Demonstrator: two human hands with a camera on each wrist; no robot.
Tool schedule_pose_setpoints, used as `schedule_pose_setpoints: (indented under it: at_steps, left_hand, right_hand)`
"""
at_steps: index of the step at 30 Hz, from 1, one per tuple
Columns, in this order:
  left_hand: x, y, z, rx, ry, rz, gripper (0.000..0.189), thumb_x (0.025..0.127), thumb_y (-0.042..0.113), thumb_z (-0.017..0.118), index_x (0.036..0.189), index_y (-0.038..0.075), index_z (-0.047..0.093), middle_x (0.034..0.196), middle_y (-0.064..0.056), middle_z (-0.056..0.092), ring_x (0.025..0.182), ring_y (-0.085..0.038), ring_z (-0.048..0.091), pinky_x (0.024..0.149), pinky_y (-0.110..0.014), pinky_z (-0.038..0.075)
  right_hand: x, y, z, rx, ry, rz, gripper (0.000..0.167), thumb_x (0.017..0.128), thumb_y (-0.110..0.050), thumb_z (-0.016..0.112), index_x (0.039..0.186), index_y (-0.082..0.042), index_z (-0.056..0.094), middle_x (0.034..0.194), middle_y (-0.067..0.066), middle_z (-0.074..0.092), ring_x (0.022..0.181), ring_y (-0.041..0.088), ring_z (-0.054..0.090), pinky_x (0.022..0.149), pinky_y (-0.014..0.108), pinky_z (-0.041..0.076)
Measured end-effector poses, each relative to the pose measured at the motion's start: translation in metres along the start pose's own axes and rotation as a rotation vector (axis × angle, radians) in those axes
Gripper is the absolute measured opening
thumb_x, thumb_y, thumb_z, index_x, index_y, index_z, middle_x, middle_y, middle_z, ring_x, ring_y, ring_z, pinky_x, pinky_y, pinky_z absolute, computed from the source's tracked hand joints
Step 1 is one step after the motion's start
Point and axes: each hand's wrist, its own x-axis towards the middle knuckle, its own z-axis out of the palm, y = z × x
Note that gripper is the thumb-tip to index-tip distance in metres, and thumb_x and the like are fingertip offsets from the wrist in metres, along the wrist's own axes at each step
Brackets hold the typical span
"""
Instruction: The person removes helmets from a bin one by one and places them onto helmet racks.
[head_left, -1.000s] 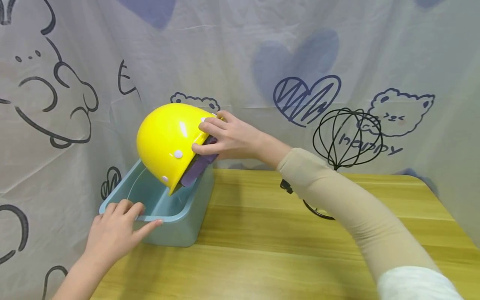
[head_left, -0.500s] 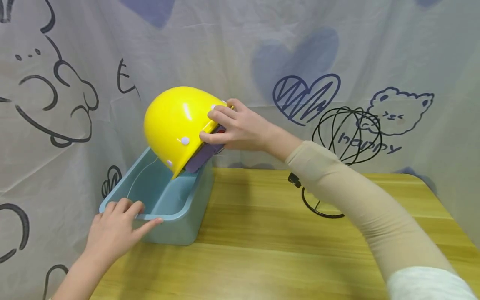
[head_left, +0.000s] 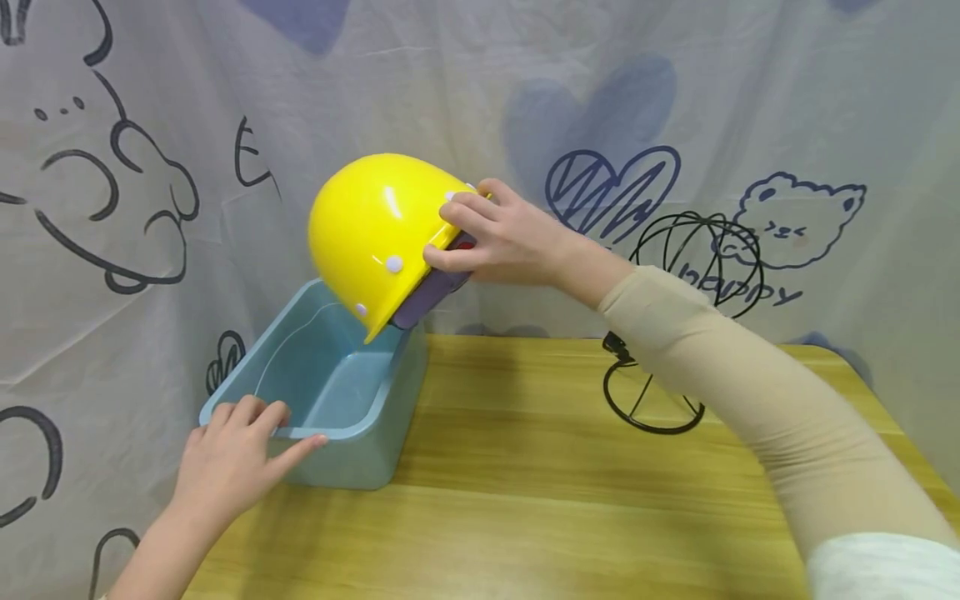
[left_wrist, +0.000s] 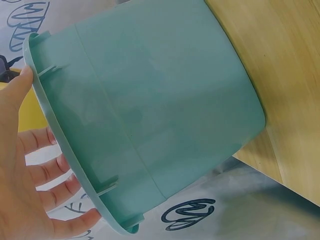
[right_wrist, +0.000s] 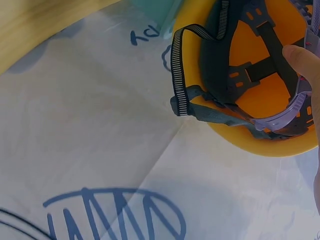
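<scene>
My right hand (head_left: 517, 237) grips the brim of a yellow hard hat (head_left: 382, 221), fingers on the outer shell and thumb (right_wrist: 302, 61) reaching inside. The hard hat is tilted, dome to the left, above the far end of a light blue bin (head_left: 341, 462). In the right wrist view its black webbing, purple headband (right_wrist: 285, 120) and striped chin strap (right_wrist: 177, 75) show. My left hand (head_left: 225, 458) holds the bin's near rim, fingers hooked over it and thumb along the edge. In the left wrist view the bin's outer wall (left_wrist: 160, 95) fills the middle.
A black wire stand with a round base ring (head_left: 654, 431) and a caged top (head_left: 697, 250) stands at the right on the wooden table (head_left: 525, 517), partly behind my right sleeve. A printed curtain (head_left: 480, 83) encloses the back and sides. A thin pale cord (head_left: 281, 346) runs inside the bin.
My right hand has lifted the hard hat upward and to the right, higher over the bin. More of the wire stand's base shows now. The left hand has stayed on the rim.
</scene>
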Motion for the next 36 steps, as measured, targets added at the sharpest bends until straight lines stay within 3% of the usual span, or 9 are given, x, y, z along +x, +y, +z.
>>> schedule_pose_setpoints:
  at_steps: [21,30,36]
  left_hand:
    - [-0.003,0.0,0.0,-0.006,0.025,0.004,0.061,0.082,0.073,0.057,0.101,0.016,0.062,0.1,-0.011,0.057,0.089,-0.036,0.051,0.057,-0.051,0.041]
    - [-0.006,0.0,-0.001,-0.007,0.004,-0.016,0.061,0.081,0.074,0.056,0.1,0.017,0.062,0.101,-0.011,0.057,0.088,-0.036,0.052,0.056,-0.048,0.04]
    - [-0.007,0.0,0.0,-0.004,0.027,-0.014,0.059,0.081,0.073,0.057,0.098,0.017,0.061,0.099,-0.01,0.057,0.087,-0.035,0.052,0.056,-0.048,0.04]
  right_hand:
    - [-0.038,0.018,-0.03,-0.083,-0.133,0.005,0.032,0.093,-0.018,0.06,0.118,-0.029,0.045,0.104,0.012,0.052,0.096,0.029,0.053,0.075,0.045,0.049]
    - [-0.053,0.029,-0.049,-0.09,-0.196,-0.014,0.039,0.088,-0.023,0.067,0.12,-0.028,0.044,0.107,0.014,0.05,0.098,0.03,0.051,0.074,0.046,0.048]
    - [-0.063,0.036,-0.059,-0.071,-0.221,-0.017,0.047,0.085,-0.026,0.073,0.121,-0.027,0.043,0.108,0.014,0.049,0.098,0.031,0.05,0.075,0.047,0.048]
